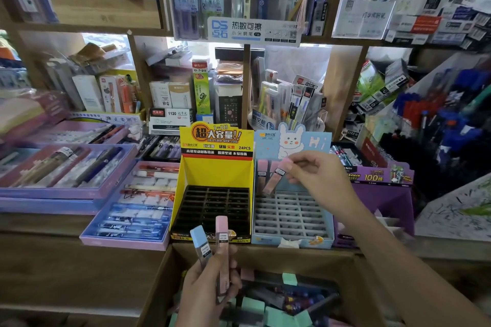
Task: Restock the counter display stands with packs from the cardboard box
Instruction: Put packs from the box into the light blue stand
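Note:
My right hand point(316, 180) holds a pink pack point(277, 175) tilted over the back rows of the light-blue display stand point(292, 220), whose grey slots are mostly bare; a pink pack point(262, 167) stands in its back row. My left hand point(210, 284) grips two packs upright, a blue pack point(201, 241) and a pink pack point(222, 236), above the cardboard box point(164, 273). The yellow display stand point(215, 175) with black slots sits to the left of the blue one. The box holds several green, pink and dark packs.
A purple display stand point(382, 194) stands right of the blue one. Pen trays point(127, 236) in pink and purple lie on the counter to the left. Wooden shelves packed with stationery rise behind. Blue and red pens fill a rack at the right.

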{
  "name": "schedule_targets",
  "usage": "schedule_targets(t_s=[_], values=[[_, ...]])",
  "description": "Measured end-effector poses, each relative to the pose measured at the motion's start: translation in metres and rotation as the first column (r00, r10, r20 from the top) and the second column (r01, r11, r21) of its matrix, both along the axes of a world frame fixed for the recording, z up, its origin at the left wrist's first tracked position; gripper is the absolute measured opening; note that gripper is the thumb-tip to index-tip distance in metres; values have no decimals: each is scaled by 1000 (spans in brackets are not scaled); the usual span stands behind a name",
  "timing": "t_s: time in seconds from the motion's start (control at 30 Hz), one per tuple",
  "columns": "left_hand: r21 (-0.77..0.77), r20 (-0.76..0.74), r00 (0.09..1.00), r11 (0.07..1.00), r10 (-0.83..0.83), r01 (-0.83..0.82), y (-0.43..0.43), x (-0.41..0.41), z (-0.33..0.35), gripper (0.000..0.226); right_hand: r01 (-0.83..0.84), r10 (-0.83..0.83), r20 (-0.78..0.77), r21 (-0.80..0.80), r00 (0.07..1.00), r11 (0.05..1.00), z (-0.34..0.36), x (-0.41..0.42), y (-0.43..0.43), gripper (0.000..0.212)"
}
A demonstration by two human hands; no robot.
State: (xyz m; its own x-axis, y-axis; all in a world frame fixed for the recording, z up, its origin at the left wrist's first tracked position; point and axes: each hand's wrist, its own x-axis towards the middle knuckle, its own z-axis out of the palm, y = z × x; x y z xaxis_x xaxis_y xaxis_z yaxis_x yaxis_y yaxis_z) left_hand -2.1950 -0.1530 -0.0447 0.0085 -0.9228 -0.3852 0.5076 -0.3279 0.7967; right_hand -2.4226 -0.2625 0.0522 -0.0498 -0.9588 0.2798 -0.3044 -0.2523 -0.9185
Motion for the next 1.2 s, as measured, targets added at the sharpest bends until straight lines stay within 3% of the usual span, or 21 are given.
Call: schedule_targets(t_s=[0.1,0.2,0.47,0.9,1.07,1.2], values=[[6,-9,1000,1000,2,-2,0,1,-1,29,8,-10,-97,-26,995,1000,-4,2,-7,12],[12,-20,1000,1000,-1,1,-1,1,-2,31,11,-16,-205,-25,979,1000,-7,4,-12,4],[3,-20,1000,1000,10,-10,-1,0,0,29,7,-28,-368,-58,930,998,-2,11,-19,19],[23,-43,999,1000,15,-14,0,2,2,28,-14,-20,-445,-72,895,997,-2,20,-22,14],[18,-11,1000,1000,-3,3,1,1,6,28,15,-28,-355,-39,934,999,-12,27,-25,18],[16,-17,1000,1000,-23,23,1,2,8,28,10,-30,-386,-54,922,998,-18,31,-25,15]])
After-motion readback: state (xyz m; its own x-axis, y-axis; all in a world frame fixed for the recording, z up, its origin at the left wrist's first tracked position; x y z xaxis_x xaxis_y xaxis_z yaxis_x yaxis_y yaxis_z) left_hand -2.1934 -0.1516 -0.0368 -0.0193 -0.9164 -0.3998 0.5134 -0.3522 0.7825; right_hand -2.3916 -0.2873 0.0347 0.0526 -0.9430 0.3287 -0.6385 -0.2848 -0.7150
